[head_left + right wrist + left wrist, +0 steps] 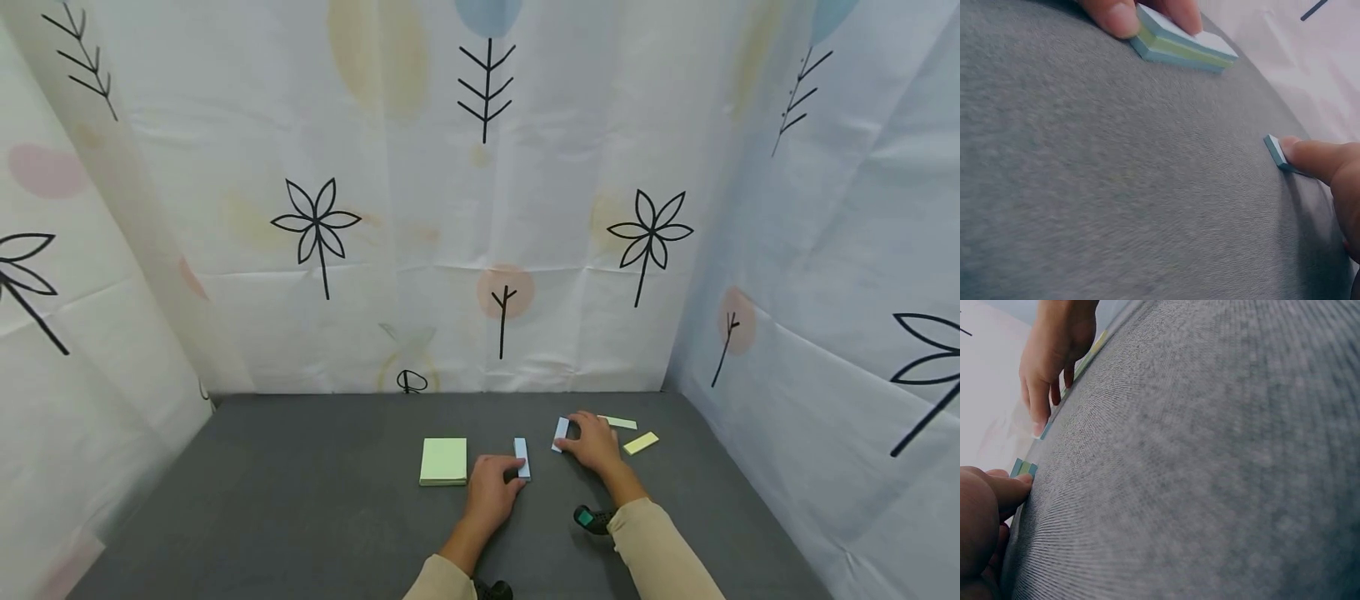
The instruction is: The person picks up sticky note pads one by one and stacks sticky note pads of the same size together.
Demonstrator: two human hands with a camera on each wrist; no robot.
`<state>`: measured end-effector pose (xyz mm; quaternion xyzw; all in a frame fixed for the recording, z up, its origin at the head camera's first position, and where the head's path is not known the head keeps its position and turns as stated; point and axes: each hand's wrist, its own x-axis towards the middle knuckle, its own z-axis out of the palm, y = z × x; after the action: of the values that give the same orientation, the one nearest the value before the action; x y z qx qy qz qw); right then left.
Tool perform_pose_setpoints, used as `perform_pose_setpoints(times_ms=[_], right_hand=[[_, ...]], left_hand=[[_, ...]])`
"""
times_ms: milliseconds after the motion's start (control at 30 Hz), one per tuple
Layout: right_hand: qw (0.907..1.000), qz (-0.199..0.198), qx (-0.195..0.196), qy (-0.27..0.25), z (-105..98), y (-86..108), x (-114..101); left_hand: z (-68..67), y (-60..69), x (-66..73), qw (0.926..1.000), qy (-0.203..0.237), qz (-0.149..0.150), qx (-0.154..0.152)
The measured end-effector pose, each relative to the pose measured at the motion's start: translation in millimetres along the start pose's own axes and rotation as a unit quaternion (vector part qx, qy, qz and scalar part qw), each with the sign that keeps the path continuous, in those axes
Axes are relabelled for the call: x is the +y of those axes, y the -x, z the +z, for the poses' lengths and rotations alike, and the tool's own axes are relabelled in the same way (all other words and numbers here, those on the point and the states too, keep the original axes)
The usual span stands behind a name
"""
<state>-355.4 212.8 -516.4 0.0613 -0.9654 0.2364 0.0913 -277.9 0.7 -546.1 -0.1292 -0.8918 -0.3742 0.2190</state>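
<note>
My left hand (491, 492) pinches a narrow light-blue sticky note pad (522, 458) lying on the grey table. From the side, in the right wrist view, this stack (1179, 45) shows a green layer between two blue ones. Farther right, my right hand (596, 446) grips a second, thinner light-blue sticky note pad (560, 434) between thumb and fingers. In the right wrist view a fingertip presses on the thin pad (1275, 152). Both pads rest on or just over the cloth, a short gap apart.
A square pale-green sticky note pad (443, 461) lies left of my left hand. Beyond my right hand are a pale-green strip pad (618, 422) and a yellow strip pad (641, 442). Patterned white curtains (420, 325) border the grey table (315, 500).
</note>
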Motion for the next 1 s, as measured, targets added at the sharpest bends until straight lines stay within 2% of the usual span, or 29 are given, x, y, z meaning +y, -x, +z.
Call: perform_pose_setpoints(times_ms=[133,300,567,733,800,900,1000], right_hand=[[0.9977,0.003,0.025,-0.062,3.9,2.6,-2.2],[0.9903,-0.015,0.042,-0.131,7.7,4.8,-11.2],[0.9882,-0.040,0.046,-0.140,14.9,10.6,-23.6],[0.9842,-0.029,0.038,-0.170,16.0,13.5,-30.1],[0.9787,-0.011,0.032,-0.202,16.3,13.4,-31.5],[0.9647,0.023,0.022,-0.262,16.2,13.5,-32.6],[0.9406,0.060,0.005,-0.334,15.4,14.5,-34.1]], left_hand=[[-0.8,0.0,1.1,0.9999,0.002,0.010,0.007],[-3.9,-1.6,2.2,0.9999,0.003,0.007,0.009],[-1.9,-1.0,1.7,1.0000,0.001,0.006,0.004],[-0.3,-0.3,0.9,1.0000,0.002,0.000,-0.001],[-0.3,-0.2,1.0,1.0000,0.001,0.002,-0.001],[-0.7,-0.1,1.6,1.0000,0.001,-0.001,-0.005],[-0.5,0.0,2.2,0.9999,0.002,-0.006,-0.012]])
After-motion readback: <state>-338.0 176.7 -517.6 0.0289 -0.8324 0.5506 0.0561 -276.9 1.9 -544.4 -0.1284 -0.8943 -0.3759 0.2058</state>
